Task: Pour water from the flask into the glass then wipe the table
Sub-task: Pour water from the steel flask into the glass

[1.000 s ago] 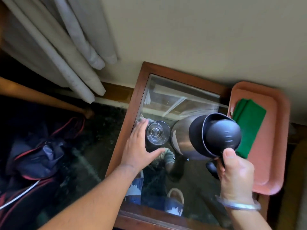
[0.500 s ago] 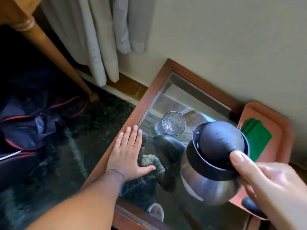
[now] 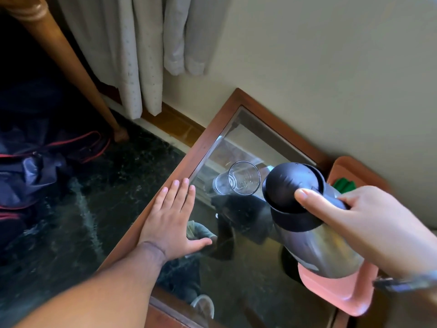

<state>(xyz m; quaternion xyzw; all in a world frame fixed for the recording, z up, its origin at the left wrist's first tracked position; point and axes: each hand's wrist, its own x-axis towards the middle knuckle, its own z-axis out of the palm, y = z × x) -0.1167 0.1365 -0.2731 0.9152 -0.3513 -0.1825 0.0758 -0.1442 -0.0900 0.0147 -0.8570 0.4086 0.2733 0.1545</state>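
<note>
A steel flask (image 3: 314, 245) with a black lid (image 3: 287, 188) is tilted toward a clear glass (image 3: 243, 178) that stands upright on the glass-topped wooden table (image 3: 208, 138). My right hand (image 3: 369, 223) grips the flask by its handle, thumb resting on the lid. The lid's spout sits just right of the glass rim; I see no water stream. My left hand (image 3: 175, 216) lies flat, fingers apart, on the table's left edge, a little in front of the glass. A green cloth (image 3: 344, 185) peeks out behind the flask.
A pink tray (image 3: 338, 292) lies at the table's right side, holding the green cloth. The wall runs close behind the table. Curtains (image 3: 146, 55) hang at the back left. A wooden leg (image 3: 78, 74) and a dark bag (image 3: 35, 166) are on the dark floor to the left.
My left hand let go of the glass and now lies flat on the table edge. The flask has been lifted and tipped toward the glass. The camera view shifted.
</note>
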